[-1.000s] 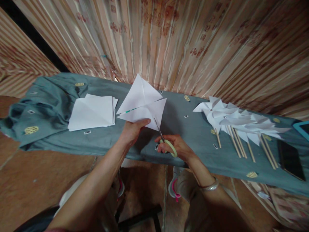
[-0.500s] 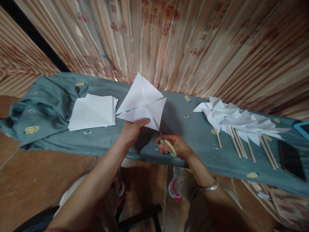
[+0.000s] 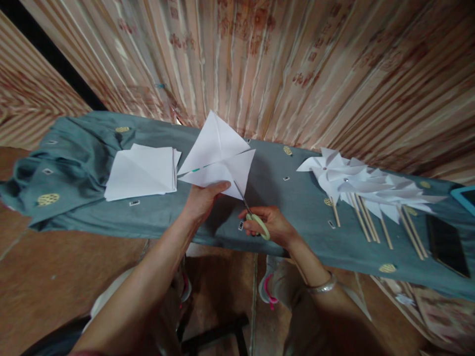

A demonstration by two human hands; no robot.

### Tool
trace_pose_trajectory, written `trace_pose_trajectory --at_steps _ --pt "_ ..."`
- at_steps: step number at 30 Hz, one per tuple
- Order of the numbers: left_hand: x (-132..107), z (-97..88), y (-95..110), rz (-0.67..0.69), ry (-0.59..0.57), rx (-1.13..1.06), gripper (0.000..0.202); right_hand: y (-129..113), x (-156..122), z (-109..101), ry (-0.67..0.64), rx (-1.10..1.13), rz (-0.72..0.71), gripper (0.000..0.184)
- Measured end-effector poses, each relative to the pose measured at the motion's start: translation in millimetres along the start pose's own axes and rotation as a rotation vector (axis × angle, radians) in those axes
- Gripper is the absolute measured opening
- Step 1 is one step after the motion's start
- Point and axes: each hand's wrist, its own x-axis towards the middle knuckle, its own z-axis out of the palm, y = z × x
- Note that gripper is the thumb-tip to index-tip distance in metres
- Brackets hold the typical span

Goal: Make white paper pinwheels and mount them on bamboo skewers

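A square white paper sheet (image 3: 226,143) with creases is held above the cloth by my left hand (image 3: 204,200), thumb on top and the other fingers hidden beneath. Slits run inward from its left and right corners. My right hand (image 3: 269,225) grips scissors (image 3: 259,225) with pale green handles. Their blades lie at the sheet's near corner, along the crease that points toward the middle. Left of the sheet rests a stack of white paper (image 3: 143,170) with slightly uneven edges.
Several white paper pinwheels (image 3: 347,180) on wooden sticks overlap at the right. Beyond them lie a dark phone (image 3: 447,244) and a blue-edged object (image 3: 463,198). A green-grey cloth (image 3: 297,198) covers the narrow table, with a pleated curtain (image 3: 237,59) hanging behind.
Almost nothing differs. The paper, both hands and the scissors have shifted very slightly to the left in view; the grips are the same.
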Motion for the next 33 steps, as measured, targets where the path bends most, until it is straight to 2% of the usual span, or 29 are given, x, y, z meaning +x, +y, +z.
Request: trace_pose_trajectory --at_steps 6,18,33 --pt "-0.4 0.3 0.5 0.012 -0.032 -0.008 0.046 0.7 0.2 0.0 -0.003 0.008 0.006 0.044" --pt "-3.8 3.7 -10.2 -0.009 0.008 0.054 0.041 -3.1 -0.3 2.1 0.025 0.026 -0.019 0.049" --pt "-3.7 3.3 -9.8 -0.036 0.001 0.052 0.037 -2.5 0.1 2.5 0.037 0.039 -0.011 0.044"
